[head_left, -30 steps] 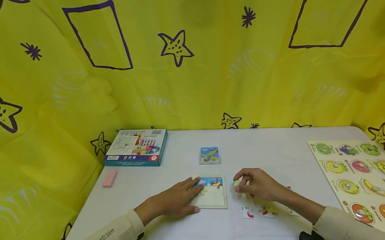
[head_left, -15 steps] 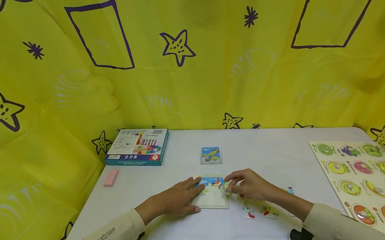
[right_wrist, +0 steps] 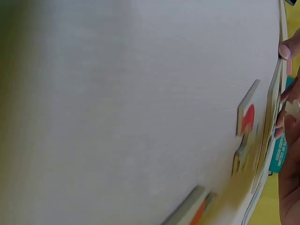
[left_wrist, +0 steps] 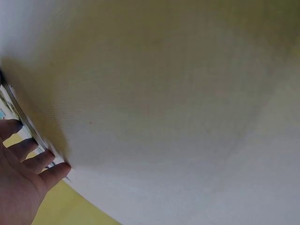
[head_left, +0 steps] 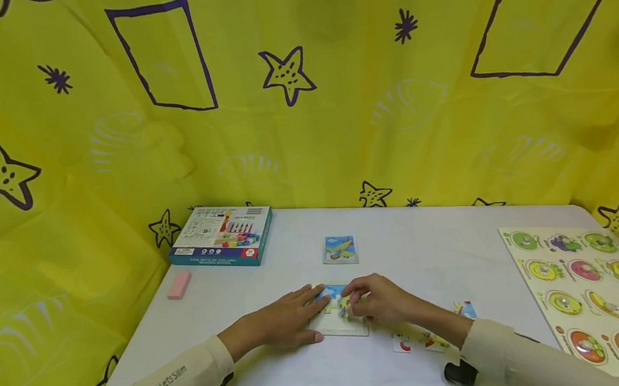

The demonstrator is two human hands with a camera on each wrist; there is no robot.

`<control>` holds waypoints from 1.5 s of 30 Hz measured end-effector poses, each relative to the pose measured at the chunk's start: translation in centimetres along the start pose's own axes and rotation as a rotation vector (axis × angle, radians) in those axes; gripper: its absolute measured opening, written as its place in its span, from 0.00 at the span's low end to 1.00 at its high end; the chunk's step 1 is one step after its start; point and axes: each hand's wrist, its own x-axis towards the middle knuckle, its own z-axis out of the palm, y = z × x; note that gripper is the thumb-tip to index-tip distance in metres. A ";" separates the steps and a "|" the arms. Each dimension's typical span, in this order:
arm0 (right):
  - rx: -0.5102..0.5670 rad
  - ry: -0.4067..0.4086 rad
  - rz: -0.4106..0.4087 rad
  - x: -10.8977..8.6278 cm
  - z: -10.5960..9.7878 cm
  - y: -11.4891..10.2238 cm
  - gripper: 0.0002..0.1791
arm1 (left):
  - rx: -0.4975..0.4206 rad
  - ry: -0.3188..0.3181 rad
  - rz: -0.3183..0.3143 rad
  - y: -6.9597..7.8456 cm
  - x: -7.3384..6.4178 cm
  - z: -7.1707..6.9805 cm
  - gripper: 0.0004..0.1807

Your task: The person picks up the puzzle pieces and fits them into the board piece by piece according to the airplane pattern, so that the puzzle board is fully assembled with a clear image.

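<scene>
A small jigsaw tray (head_left: 335,331) lies on the white table, with blue-sky pieces fitted along its far side. My left hand (head_left: 287,319) rests flat on the tray's left edge, fingers straight; the left wrist view shows its fingertips along that edge. Over the tray, my right hand (head_left: 383,300) pinches a jigsaw piece (head_left: 343,306) between thumb and fingers. In the right wrist view the pale underside of that jigsaw piece (right_wrist: 293,108) shows between the fingers. Several loose pieces (head_left: 401,343) lie right of the tray, some partly under the right forearm.
Behind the tray lies a small airplane picture (head_left: 340,250). A boxed toy set (head_left: 222,236) stands at the back left, with a pink block (head_left: 179,286) in front. A fruit peg board (head_left: 594,293) covers the right side. Yellow patterned cloth (head_left: 337,138) hangs behind the table.
My right hand has moved left with the jigsaw piece, from beside the tray to over it. More of a loose piece shows behind the right forearm. The left hand stays on the tray.
</scene>
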 end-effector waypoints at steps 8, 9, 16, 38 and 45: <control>-0.079 -0.001 0.007 1.3 0.8 -0.6 0.14 | -0.007 0.003 0.006 0.1 -0.1 -0.1 0.41; -0.091 0.003 0.009 1.4 0.8 -0.7 0.14 | -0.006 0.004 0.008 0.0 -0.1 -0.1 0.41; -0.098 0.034 0.054 1.8 1.0 -1.1 0.15 | -0.005 0.007 0.007 -0.1 0.0 0.0 0.41; -0.185 0.092 0.187 1.7 1.0 -1.3 0.17 | -0.012 0.009 0.009 -0.2 -0.1 0.0 0.41; -0.231 0.106 0.187 1.9 1.1 -1.1 0.14 | -0.005 0.013 0.016 0.0 -0.1 -0.1 0.41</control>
